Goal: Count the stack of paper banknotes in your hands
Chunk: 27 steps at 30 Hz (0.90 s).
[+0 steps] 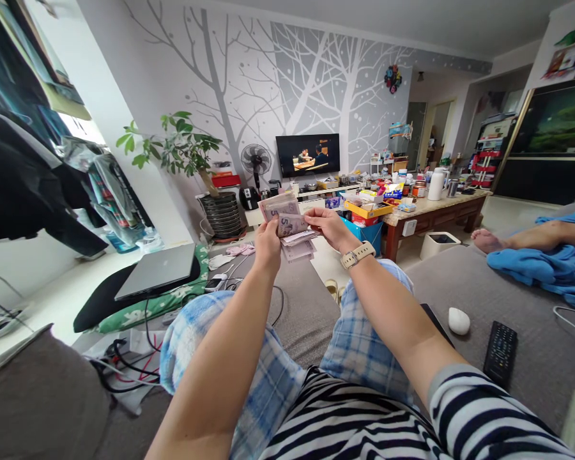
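A stack of pale purple banknotes (287, 223), some marked with a 5, is fanned out in front of me above the grey sofa. My left hand (267, 246) is closed on the notes at their lower left side. At their right edge, my right hand (329, 225) pinches a note between thumb and fingers; a beige watch (358, 254) is on that wrist. More notes hang below, between the two hands.
A laptop (158, 271) lies on a green cushion at left, near cables. A white mouse (459, 321) and a black remote (501, 352) rest on the sofa at right. Beyond stands a cluttered table (434, 207). Another person's bare leg (531, 239) is at far right.
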Each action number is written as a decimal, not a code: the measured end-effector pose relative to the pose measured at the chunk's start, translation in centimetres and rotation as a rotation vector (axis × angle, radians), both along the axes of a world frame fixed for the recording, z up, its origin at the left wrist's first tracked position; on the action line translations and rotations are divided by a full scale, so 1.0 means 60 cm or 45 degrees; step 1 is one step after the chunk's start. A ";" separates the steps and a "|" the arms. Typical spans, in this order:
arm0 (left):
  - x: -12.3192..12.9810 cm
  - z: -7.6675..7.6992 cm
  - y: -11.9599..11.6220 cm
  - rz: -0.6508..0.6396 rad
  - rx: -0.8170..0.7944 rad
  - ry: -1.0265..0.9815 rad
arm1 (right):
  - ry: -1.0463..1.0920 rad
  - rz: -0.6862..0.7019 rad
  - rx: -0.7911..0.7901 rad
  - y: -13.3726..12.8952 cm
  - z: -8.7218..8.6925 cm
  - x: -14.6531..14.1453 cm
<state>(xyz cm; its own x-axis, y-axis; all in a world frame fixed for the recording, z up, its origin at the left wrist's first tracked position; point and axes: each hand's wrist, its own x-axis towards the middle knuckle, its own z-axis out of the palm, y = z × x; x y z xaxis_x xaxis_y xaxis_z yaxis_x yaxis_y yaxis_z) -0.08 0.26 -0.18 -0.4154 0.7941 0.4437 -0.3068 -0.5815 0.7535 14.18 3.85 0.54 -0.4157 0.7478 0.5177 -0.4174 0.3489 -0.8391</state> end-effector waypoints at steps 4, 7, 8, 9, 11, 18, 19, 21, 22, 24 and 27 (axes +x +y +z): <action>0.001 0.001 0.000 -0.008 0.019 -0.003 | 0.016 0.028 -0.008 0.000 0.000 0.000; 0.001 0.002 -0.001 -0.007 0.014 -0.006 | 0.011 0.025 -0.019 0.001 0.000 0.001; 0.001 0.002 -0.001 -0.006 0.010 -0.009 | 0.009 0.020 -0.021 0.001 -0.001 0.001; 0.002 0.003 -0.002 -0.008 0.010 -0.011 | 0.006 0.017 -0.019 0.002 -0.001 0.001; 0.002 0.004 -0.004 -0.015 0.017 -0.011 | -0.003 0.019 -0.004 0.002 -0.001 0.002; 0.003 0.006 -0.007 -0.002 0.007 -0.002 | -0.010 0.073 0.002 -0.003 0.002 0.002; 0.002 0.006 -0.006 0.003 0.006 -0.001 | -0.009 0.077 -0.001 -0.004 0.003 0.002; 0.001 0.004 -0.005 0.009 0.004 0.001 | -0.007 0.081 -0.001 -0.004 0.003 0.002; 0.001 0.004 -0.004 0.007 0.000 0.005 | -0.004 0.082 0.002 -0.004 0.003 0.002; 0.001 0.002 -0.003 -0.004 0.003 0.013 | -0.010 0.090 0.013 -0.004 0.002 0.003; 0.001 0.001 -0.002 -0.029 0.025 0.028 | -0.048 0.094 0.027 -0.004 0.001 0.006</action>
